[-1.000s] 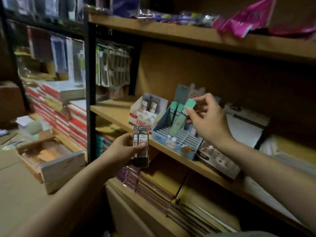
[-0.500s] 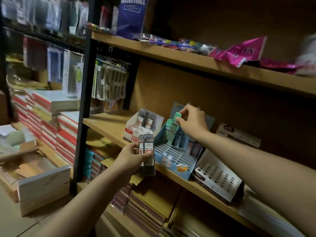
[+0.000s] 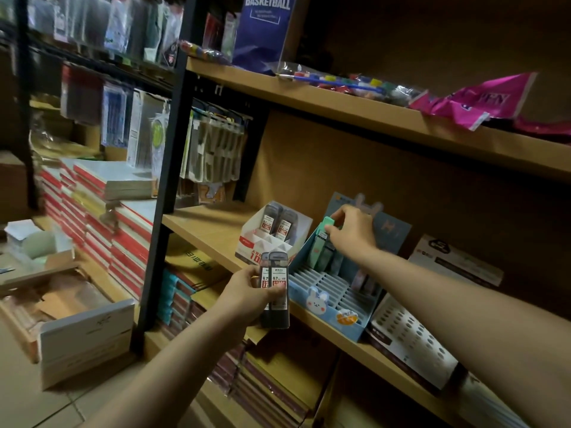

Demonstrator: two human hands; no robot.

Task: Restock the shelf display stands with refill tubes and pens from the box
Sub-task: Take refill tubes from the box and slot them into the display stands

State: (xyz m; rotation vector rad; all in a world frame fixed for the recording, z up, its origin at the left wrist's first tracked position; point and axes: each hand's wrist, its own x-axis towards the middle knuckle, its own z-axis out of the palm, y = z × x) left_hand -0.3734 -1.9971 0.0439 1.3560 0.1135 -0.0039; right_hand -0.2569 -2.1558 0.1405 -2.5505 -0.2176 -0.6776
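Fingers of the right hand [image 3: 352, 230] pinched a green tube [image 3: 321, 236] in the blue stand [image 3: 324, 301]; at seven o'clock, the left hand [image 3: 250, 291] gripped two dark refill tubes [image 3: 275, 288]

Left hand [image 3: 247, 293] hides lower labels of dark refill tubes [image 3: 276, 288]

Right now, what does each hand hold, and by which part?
Left hand grips two dark refill tubes around their middles. Right hand pinches a green tube by its top end.

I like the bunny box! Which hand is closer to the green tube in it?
Right. The right hand pinches the green tube top; the left hand holds dark tubes lower, before the shelf.
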